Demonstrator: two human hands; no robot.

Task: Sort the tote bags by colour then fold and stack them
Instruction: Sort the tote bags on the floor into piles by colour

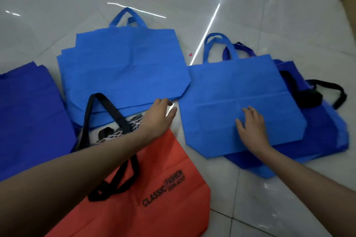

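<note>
Light-blue tote bag (240, 90) has the right hand (252, 127) flat on it, gripping nothing; left hand (158, 117) hangs relaxed, maybe brushing the light-blue stack (125, 67).

Floor, pale glossy tile (269, 25): bags laid out in front of you.
On your left, a dark-blue bag (28, 111) lies flat. Centre: light-blue stack (125, 67), handles pointing away. Nearer you, an orange-red bag (163, 188) printed CLASSIC overlaps a patterned bag (115, 132). Right: mostly dark-blue pile (327, 136). A small pink scrap (190, 54), possibly paper, sits between the stacks.
</note>
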